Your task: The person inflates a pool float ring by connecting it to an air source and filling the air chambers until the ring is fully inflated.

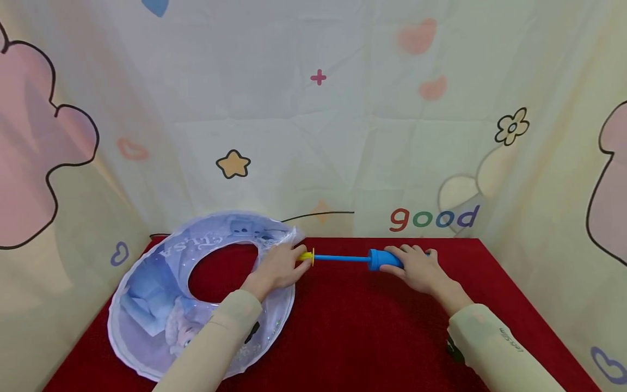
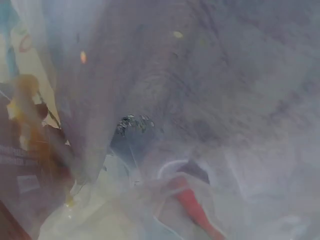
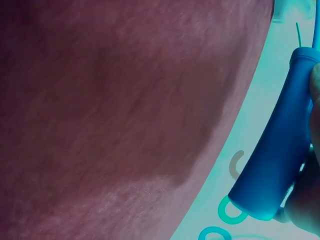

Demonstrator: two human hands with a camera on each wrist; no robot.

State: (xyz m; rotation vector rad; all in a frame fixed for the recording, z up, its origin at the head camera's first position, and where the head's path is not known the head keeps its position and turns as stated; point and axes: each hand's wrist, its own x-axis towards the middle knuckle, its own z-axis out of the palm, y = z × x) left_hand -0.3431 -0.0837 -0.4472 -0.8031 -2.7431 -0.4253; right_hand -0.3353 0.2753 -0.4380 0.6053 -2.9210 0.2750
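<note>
A blue hand pump [image 1: 343, 258] with a thin rod and a yellow flanged end [image 1: 307, 256] spans the gap between my two hands. My right hand [image 1: 416, 268] grips its thick blue barrel [image 1: 384, 259]; in the right wrist view the barrel [image 3: 275, 140] shows at the right edge beside the fingers. My left hand [image 1: 281, 265] holds the yellow end, close to the edge of a purple swim ring [image 1: 152, 294] with printed pictures and the letters ELSA. Where the yellow end meets the ring is hidden by the left hand. The left wrist view is blurred by film close to the camera.
The ring looks partly filled, wrinkled near the left hand, and lies on a red cloth-covered table [image 1: 362, 337]. A pale printed curtain [image 1: 294, 109] encloses the back and both sides. A small dark object [image 1: 454, 348] is partly hidden beside the right sleeve.
</note>
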